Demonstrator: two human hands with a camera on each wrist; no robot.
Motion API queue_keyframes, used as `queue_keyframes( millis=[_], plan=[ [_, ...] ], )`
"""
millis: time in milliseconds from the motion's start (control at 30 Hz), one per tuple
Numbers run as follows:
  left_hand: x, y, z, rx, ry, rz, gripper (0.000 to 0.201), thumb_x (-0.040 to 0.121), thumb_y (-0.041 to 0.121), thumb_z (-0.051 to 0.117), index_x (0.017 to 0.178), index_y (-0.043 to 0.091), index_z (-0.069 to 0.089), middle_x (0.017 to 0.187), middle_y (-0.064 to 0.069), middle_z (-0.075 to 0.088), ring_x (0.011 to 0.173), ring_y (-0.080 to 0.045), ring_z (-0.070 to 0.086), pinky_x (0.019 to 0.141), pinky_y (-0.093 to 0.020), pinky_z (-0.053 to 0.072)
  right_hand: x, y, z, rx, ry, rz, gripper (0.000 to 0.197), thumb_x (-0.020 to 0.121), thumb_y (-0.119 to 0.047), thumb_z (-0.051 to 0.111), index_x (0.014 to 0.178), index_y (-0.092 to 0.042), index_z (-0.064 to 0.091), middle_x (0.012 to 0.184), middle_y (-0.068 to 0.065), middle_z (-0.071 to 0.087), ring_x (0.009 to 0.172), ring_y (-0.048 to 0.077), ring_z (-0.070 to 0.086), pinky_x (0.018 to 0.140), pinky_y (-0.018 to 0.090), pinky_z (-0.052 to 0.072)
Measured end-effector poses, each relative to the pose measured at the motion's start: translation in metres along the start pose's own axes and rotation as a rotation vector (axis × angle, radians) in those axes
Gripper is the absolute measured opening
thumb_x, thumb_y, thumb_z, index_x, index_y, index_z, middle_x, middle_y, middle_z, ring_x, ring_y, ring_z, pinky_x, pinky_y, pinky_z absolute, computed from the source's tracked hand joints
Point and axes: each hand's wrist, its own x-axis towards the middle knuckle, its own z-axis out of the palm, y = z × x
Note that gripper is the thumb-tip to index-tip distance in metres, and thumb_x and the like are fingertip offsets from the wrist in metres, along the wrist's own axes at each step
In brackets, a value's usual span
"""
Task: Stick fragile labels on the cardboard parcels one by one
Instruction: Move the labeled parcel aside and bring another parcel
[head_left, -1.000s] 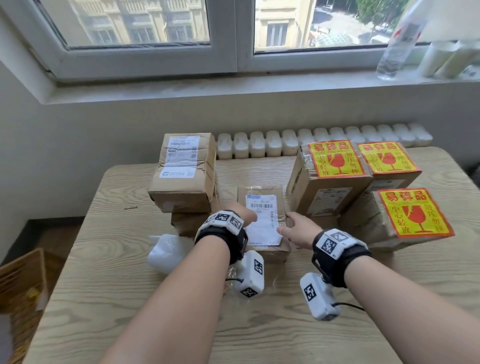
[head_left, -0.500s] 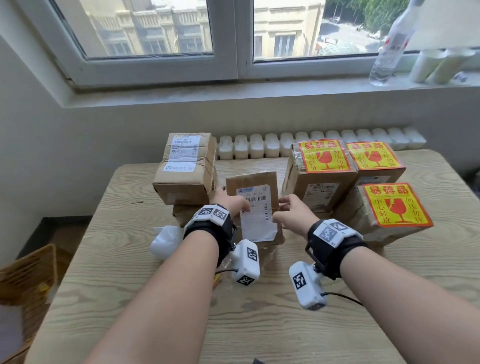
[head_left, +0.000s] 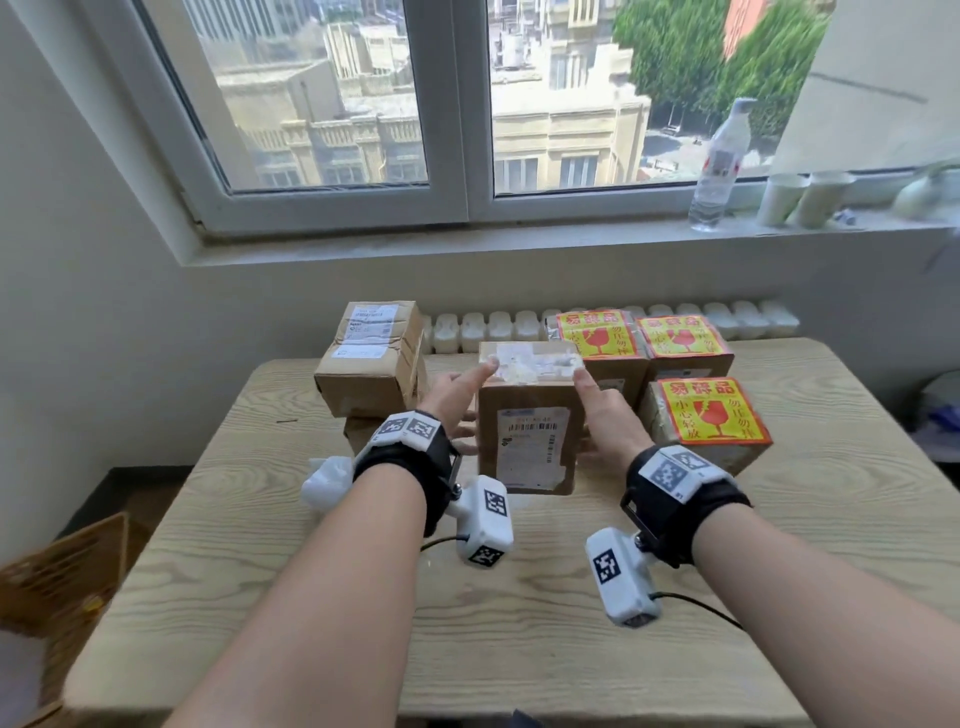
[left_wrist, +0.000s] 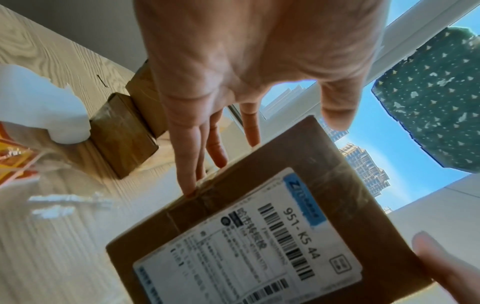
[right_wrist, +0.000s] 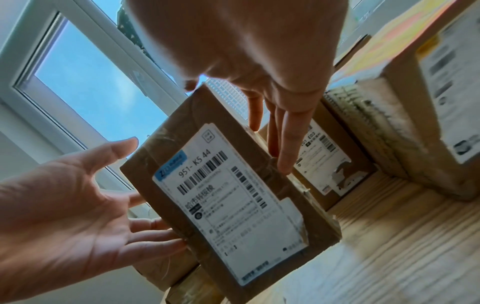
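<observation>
Head view: left hand (head_left: 453, 402) and right hand (head_left: 608, 423), fingers straight, press opposite sides of upright unlabelled parcel (head_left: 527, 415) at table (head_left: 519, 597) centre. Risk: palm-only hold slips, parcel topples against labelled parcels (head_left: 711, 423) just beside it.

Left hand (left_wrist: 246, 67) with straight fingers (left_wrist: 187, 164) touching the edge of a labelled parcel (left_wrist: 259, 236); second box (left_wrist: 124, 142) on the table (left_wrist: 52, 236) beyond.
</observation>
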Motion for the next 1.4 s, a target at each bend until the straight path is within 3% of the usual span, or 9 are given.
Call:
queue_keyframes(
  millis=[100,200,467,600,733,867,1033,1300,1400],
  plan=[
    [-0.005,-0.006,0.022,0.008,0.0,-0.009,0.036,0.089,0.046,0.058,0.11,0.018,0.05,0.107,-0.016,0.06,0.088,-0.029,0.065,0.072,-0.04,0.059,-0.01,0.011,-0.021,0.036,0.065,0.033,0.088,0.056,-0.08,0.041,0.111,-0.013,0.055,0.099,0.01,0.068,0.09,0.03,0.067,0.081,0.052,0.057],
    [-0.005,-0.02,0.042,0.091,-0.046,-0.06,0.039,0.091,0.036,0.056,0.121,0.01,0.051,0.112,-0.016,0.058,0.092,-0.029,0.061,0.084,-0.042,0.055,-0.016,0.028,-0.04,0.028,0.098,0.07,0.067,0.053,-0.066,0.046,0.099,-0.016,0.052,0.099,0.013,0.066,0.093,0.034,0.066,0.085,0.055,0.055],
    [-0.003,-0.05,0.072,0.194,-0.097,-0.148,0.012,0.096,0.016,0.049,0.09,0.006,0.053,0.082,-0.011,0.053,0.063,-0.019,0.053,0.061,-0.026,0.044,-0.023,0.068,-0.053,-0.018,0.075,0.174,0.048,0.06,-0.053,0.048,0.094,-0.019,0.048,0.104,0.01,0.062,0.094,0.029,0.065,0.088,0.052,0.054],
    [0.001,-0.057,0.074,0.21,-0.073,-0.183,0.016,0.097,0.014,0.048,0.083,0.006,0.05,0.075,-0.011,0.053,0.061,-0.019,0.053,0.06,-0.025,0.045,-0.016,0.084,-0.049,-0.037,0.047,0.17,0.047,0.059,-0.053,0.048,0.092,-0.02,0.049,0.102,0.009,0.063,0.094,0.027,0.066,0.087,0.051,0.055],
    [0.002,-0.06,0.076,0.232,-0.042,-0.214,0.02,0.098,0.013,0.048,0.079,0.006,0.048,0.073,-0.01,0.051,0.06,-0.018,0.051,0.058,-0.025,0.044,-0.023,0.079,-0.047,-0.094,0.051,0.161,0.033,0.08,-0.039,0.05,0.102,-0.014,0.051,0.1,0.007,0.062,0.092,0.026,0.066,0.088,0.05,0.055],
    [0.002,-0.06,0.078,0.277,-0.019,-0.215,0.022,0.097,0.01,0.048,0.075,0.005,0.048,0.075,-0.012,0.051,0.061,-0.02,0.052,0.059,-0.026,0.046,-0.026,0.075,-0.049,-0.202,0.056,0.153,0.029,0.087,-0.037,0.051,0.106,-0.014,0.051,0.093,0.0,0.057,0.094,0.023,0.063,0.091,0.047,0.053],
    [-0.003,-0.053,0.072,0.29,-0.034,-0.217,0.022,0.096,0.006,0.046,0.075,0.004,0.049,0.07,-0.008,0.047,0.057,-0.017,0.043,0.053,-0.024,0.038,-0.027,0.063,-0.049,-0.378,0.115,0.045,0.025,0.092,-0.033,0.053,0.11,-0.016,0.05,0.102,0.002,0.056,0.092,0.019,0.053,0.077,0.03,0.039],
    [-0.006,-0.038,0.037,0.246,-0.079,-0.207,0.025,0.102,0.008,0.035,0.078,0.009,0.041,0.072,-0.004,0.04,0.057,-0.014,0.034,0.053,-0.022,0.027,-0.028,0.022,-0.026,-0.376,0.274,-0.261,0.021,0.089,-0.019,0.054,0.109,-0.017,0.059,0.109,0.003,0.061,0.097,0.02,0.058,0.087,0.036,0.05],
    [-0.003,-0.037,0.008,0.201,-0.056,-0.182,0.03,0.103,0.007,0.032,0.075,0.008,0.042,0.074,-0.007,0.043,0.059,-0.015,0.038,0.055,-0.023,0.029,-0.028,0.004,-0.004,-0.38,0.243,-0.324,0.018,0.091,-0.016,0.053,0.107,-0.018,0.062,0.103,-0.001,0.062,0.095,0.017,0.058,0.08,0.03,0.046]
  ],
)
